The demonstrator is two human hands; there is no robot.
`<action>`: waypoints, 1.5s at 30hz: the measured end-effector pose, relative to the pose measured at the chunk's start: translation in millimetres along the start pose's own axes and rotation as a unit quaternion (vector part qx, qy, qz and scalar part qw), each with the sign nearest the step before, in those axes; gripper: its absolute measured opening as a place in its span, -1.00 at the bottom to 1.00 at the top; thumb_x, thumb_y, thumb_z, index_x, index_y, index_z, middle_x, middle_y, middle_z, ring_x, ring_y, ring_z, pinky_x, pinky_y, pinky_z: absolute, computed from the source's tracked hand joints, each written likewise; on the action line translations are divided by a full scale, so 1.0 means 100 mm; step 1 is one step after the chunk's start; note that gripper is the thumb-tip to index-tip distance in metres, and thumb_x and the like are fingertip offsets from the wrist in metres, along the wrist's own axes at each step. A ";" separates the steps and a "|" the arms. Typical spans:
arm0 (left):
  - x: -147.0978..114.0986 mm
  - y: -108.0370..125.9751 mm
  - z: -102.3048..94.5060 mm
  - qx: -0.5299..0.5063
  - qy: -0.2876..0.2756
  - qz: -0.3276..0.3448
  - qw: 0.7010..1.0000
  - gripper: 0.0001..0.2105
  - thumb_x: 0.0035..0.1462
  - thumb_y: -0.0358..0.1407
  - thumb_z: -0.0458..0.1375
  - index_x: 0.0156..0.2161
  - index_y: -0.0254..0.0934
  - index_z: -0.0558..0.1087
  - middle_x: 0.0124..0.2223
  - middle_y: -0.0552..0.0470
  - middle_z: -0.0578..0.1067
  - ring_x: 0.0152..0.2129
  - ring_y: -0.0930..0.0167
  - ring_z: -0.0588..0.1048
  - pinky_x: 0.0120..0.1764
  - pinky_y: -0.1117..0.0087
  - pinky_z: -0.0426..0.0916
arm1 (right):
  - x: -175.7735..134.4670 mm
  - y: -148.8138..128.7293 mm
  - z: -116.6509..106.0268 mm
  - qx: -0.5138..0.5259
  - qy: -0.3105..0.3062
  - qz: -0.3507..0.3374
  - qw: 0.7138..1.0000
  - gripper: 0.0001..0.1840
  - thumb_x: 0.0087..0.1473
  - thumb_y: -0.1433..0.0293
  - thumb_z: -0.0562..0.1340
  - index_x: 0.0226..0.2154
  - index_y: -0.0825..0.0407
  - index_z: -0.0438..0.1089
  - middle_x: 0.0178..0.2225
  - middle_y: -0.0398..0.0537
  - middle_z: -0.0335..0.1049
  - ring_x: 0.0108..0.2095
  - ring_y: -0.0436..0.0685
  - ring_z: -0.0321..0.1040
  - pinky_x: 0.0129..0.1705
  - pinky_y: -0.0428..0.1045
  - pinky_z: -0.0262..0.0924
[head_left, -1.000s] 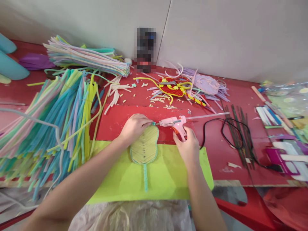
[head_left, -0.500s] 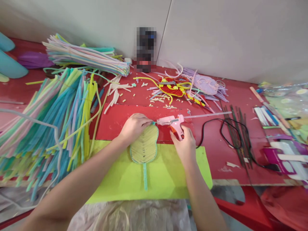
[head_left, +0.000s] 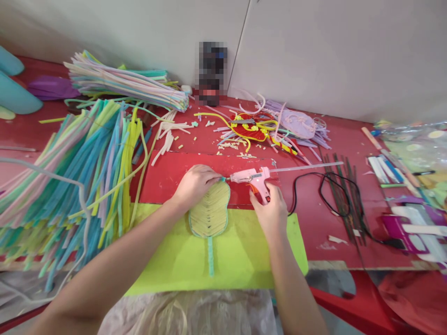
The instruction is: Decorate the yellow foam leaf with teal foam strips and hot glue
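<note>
A pink hot glue gun (head_left: 250,178) with an orange trigger is gripped in my right hand (head_left: 272,209), and a long clear glue stick (head_left: 307,166) sticks out of its back. Its nozzle points left, close to a small teal tip at the top of a leaf shape. The leaf (head_left: 208,211) is pale yellow with a teal edge and a teal stem (head_left: 210,256), lying flat. My left hand (head_left: 197,186) rests over the leaf's upper left, fingertips pinched on the teal tip. Beneath lies a lime green sheet (head_left: 167,260) and a red board (head_left: 164,177).
Bundles of pastel pipe cleaners (head_left: 98,167) fill the left, with another bundle (head_left: 129,83) behind. Scraps and a red-yellow piece (head_left: 253,128) lie at the back. A black cord (head_left: 323,190), dark sticks (head_left: 344,186) and a purple-and-white item (head_left: 408,228) are on the right.
My right hand and the glue gun have shifted slightly right, drawing the nozzle a little away from the teal tip. My left hand and the leaf stay in place.
</note>
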State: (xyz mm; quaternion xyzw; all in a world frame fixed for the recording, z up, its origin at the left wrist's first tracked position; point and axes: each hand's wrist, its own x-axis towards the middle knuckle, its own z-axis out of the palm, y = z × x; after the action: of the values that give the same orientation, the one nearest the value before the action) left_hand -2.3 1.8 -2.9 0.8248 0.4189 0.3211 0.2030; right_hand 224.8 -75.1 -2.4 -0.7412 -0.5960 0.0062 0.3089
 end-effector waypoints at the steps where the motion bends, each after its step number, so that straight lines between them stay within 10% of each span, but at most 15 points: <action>1: 0.00 0.00 0.00 0.002 -0.001 0.002 1.000 -0.79 0.22 -0.24 0.07 -0.20 -0.19 0.55 -0.28 0.01 0.56 -0.30 0.38 0.47 -0.13 0.29 0.32 | 0.00 0.00 -0.01 0.000 0.002 0.002 1.000 -0.53 -0.02 0.13 0.21 -0.08 0.04 0.32 -0.17 0.07 0.42 -0.35 0.13 0.36 -0.30 0.02 0.26; 17: -0.02 -0.02 -0.02 0.048 -0.021 0.047 0.998 -0.80 0.23 -0.24 0.06 -0.20 -0.20 0.53 -0.22 0.04 0.57 -0.26 0.37 0.48 -0.03 0.22 0.28 | 0.18 0.26 -0.18 0.025 0.054 0.205 0.977 -0.48 -0.18 0.11 0.29 -0.17 0.04 0.38 -0.36 -0.01 0.42 -0.42 0.15 0.30 -0.32 0.01 0.19; 45: -0.08 -0.01 -0.13 0.110 -0.087 0.114 0.983 -0.75 0.19 -0.41 0.05 -0.12 -0.13 0.51 -0.05 0.00 0.51 -0.13 0.34 0.47 0.15 0.08 0.11 | 0.31 0.81 0.05 -0.108 0.171 0.161 0.966 -0.49 -0.09 0.01 0.21 -0.32 0.14 0.45 -0.34 0.10 0.31 -0.27 0.27 0.27 -0.19 0.13 0.18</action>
State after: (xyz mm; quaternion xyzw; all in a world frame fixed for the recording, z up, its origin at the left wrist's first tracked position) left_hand -15.6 -3.1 3.0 0.9094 0.3354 0.2206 0.1088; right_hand 303.4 -53.0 -32.5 -0.8463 -0.4044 -0.1352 0.3194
